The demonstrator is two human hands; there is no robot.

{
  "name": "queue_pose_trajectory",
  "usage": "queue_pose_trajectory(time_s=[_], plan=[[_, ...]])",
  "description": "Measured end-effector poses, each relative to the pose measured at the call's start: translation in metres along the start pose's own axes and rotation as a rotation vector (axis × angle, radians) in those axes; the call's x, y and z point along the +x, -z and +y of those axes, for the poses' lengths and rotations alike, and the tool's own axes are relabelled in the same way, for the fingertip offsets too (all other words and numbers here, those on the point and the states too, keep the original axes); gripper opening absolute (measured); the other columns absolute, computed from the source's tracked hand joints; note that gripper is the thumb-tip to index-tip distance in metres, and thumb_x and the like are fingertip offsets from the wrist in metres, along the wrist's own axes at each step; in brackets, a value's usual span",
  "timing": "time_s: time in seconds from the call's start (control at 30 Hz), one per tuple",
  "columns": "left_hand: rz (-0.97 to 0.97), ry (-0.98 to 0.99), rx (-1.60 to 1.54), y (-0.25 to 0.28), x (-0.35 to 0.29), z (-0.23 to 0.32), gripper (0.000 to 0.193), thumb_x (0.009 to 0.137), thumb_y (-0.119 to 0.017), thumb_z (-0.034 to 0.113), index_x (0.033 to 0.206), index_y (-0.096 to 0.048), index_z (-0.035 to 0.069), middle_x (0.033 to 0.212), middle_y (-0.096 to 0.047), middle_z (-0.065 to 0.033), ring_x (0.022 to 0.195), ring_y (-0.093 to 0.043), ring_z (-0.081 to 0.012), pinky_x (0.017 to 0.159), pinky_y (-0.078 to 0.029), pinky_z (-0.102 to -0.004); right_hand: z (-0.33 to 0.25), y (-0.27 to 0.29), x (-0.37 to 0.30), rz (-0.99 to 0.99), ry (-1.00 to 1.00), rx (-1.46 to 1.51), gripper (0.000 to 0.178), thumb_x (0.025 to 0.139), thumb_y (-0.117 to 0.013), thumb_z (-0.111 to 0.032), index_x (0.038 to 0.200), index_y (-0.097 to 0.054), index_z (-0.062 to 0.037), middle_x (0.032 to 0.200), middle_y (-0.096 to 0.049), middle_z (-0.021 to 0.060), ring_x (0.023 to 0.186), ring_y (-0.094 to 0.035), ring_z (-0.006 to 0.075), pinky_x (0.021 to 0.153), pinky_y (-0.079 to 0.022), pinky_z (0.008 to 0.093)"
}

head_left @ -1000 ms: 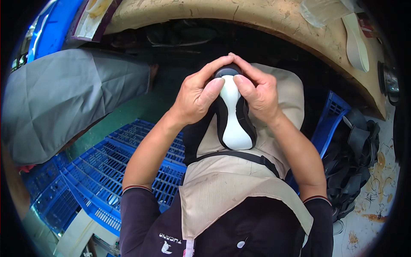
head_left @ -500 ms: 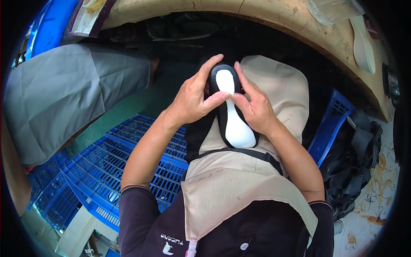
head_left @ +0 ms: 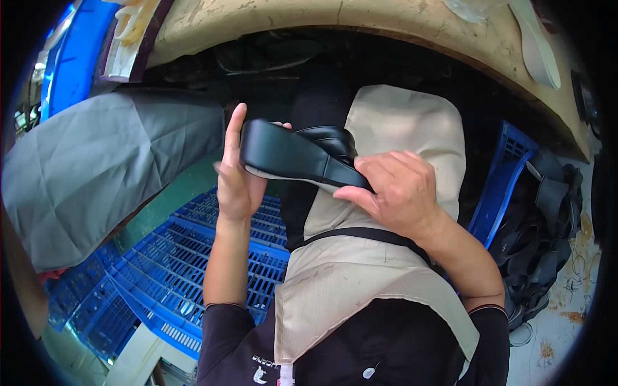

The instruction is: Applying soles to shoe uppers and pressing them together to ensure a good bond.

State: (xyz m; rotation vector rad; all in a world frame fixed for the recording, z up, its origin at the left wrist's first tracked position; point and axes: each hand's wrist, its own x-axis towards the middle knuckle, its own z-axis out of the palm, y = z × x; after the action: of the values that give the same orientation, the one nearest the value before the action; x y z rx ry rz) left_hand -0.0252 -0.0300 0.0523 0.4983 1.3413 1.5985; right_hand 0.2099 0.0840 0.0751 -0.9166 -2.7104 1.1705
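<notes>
A black thick-soled sandal (head_left: 283,151) is held on its side above my lap. Its thick end points left, and a black strap (head_left: 331,138) shows on its far side toward the thinner right end. Only a narrow strip of the pale underside shows along the lower edge. My right hand (head_left: 402,190) grips the thinner end, with the thumb beneath and the fingers on top. My left hand (head_left: 238,183) is open against the thick end. One finger stretches upward, others pass behind the sandal, and the blurred thumb stands off it.
A beige worktable (head_left: 399,26) curves across the far side, bearing a pale sole (head_left: 537,48). Blue plastic crates (head_left: 187,257) stand at my left, beside a person's lap under grey cloth (head_left: 109,174). A blue crate (head_left: 502,180) and a heap of black straps (head_left: 541,238) lie right.
The sandal has turned from white underside up, with both thumbs on it, to lying on its side with the strap visible. My left hand has moved left; the right has shifted onto the thin end.
</notes>
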Motion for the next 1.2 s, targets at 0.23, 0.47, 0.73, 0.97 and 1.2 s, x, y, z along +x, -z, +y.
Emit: queue_pose_trajectory(time_s=[0.23, 0.47, 0.73, 0.97, 1.2], plan=[[0.150, 0.157, -0.322, 0.026, -0.016, -0.031, 0.027, 0.098, -0.060, 0.023, 0.117, -0.057, 0.005, 0.105, -0.063, -0.0134, 0.108, -0.064, -0.0277, 0.099, -0.049, -0.0408, -0.011, -0.021, 0.026, 0.370, 0.182, 0.011, 0.042, 0.075, -0.087, -0.029, 0.099, -0.072, 0.0004, 0.085, -0.072, 0.0070, 0.068, -0.061, 0.0217, 0.071, -0.050, 0.0315], [-0.060, 0.014, -0.085, 0.037, -0.017, -0.065, 0.029, 0.105, -0.051, 0.034, 0.107, -0.057, 0.005, 0.103, -0.063, -0.0138, 0.106, -0.063, -0.0280, 0.100, -0.048, -0.0413, 0.006, -0.064, 0.036, 0.105, -0.008, 0.276, 0.028, 0.080, -0.081, -0.022, 0.095, -0.072, -0.0004, 0.078, -0.068, 0.0052, 0.062, -0.057, 0.0213, 0.065, -0.048, 0.0316], [-0.072, 0.097, -0.246, 0.018, -0.003, -0.055, 0.033, 0.101, -0.057, 0.032, 0.118, -0.058, 0.004, 0.110, -0.064, -0.0160, 0.108, -0.063, -0.0281, 0.102, -0.047, -0.0409, 0.029, -0.043, 0.044, -0.187, -0.219, 0.619, 0.020, 0.087, -0.076, -0.019, 0.094, -0.071, -0.0008, 0.073, -0.063, 0.0032, 0.057, -0.050, 0.0177, 0.059, -0.045, 0.0302], [-0.106, 0.058, 0.029, -0.038, -0.018, -0.027, 0.082, 0.080, -0.086, 0.023, 0.149, -0.046, 0.004, 0.133, -0.061, -0.0160, 0.126, -0.057, -0.0306, 0.112, -0.040, -0.0405, 0.001, 0.005, 0.041, 0.125, -0.277, 1.093, 0.025, 0.093, -0.073, -0.022, 0.102, -0.070, 0.0011, 0.079, -0.064, 0.0020, 0.069, -0.053, 0.0103, 0.064, -0.046, 0.0260], [-0.170, -0.199, 0.443, -0.030, -0.005, 0.032, 0.093, 0.074, -0.087, 0.017, 0.153, -0.040, 0.005, 0.141, -0.055, -0.0160, 0.131, -0.053, -0.0305, 0.113, -0.038, -0.0399, 0.016, 0.056, 0.008, -0.030, -0.270, 1.548, 0.047, 0.091, -0.067, -0.011, 0.135, -0.060, 0.0052, 0.116, -0.071, 0.0099, 0.105, -0.063, 0.0146, 0.096, -0.047, 0.0236]])
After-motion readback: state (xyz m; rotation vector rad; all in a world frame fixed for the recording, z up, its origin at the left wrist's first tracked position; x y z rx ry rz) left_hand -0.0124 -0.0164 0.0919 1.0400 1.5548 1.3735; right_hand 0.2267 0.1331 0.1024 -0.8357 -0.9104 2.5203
